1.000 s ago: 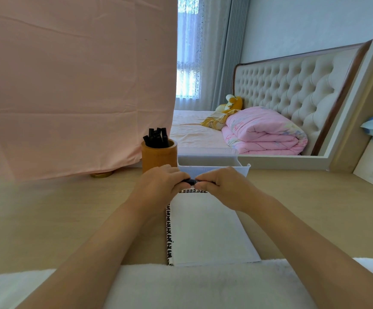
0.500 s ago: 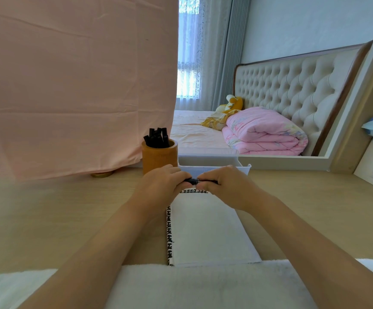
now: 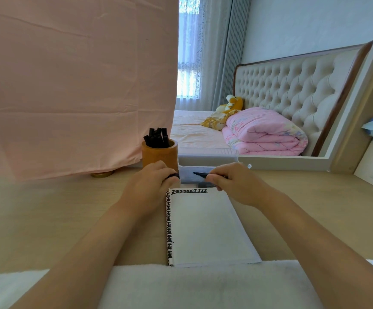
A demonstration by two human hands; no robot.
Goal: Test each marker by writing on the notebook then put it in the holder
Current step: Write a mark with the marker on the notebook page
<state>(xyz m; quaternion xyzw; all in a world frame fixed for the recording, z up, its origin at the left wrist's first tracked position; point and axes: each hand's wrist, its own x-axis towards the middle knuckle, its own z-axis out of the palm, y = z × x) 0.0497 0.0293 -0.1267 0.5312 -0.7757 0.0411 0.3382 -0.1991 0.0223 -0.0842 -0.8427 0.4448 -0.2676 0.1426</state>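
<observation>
Head view, items as seen. My right hand: fingers curled round a black marker, which lies level with its uncapped tip pointing left. My left hand: fingers curled on a small black piece, probably the cap, though most of it is hidden by my fingers. Cap and marker are apart, with a short gap between them, and both sit just above the far edge of the notebook. Notebook: lies flat on the desk between my forearms, open to a white page, with a black-and-white pattern along its left and top edges. Holder: a wooden cup standing upright just beyond my left hand, with several black markers standing in it. Tray: white, just right of the holder, behind both hands. Cloth: pink, hanging at the back left. Mirror: leaning at the back right and showing a bed with folded pink bedding. Towel: white, along the near edge, touching the near end of the notebook.
</observation>
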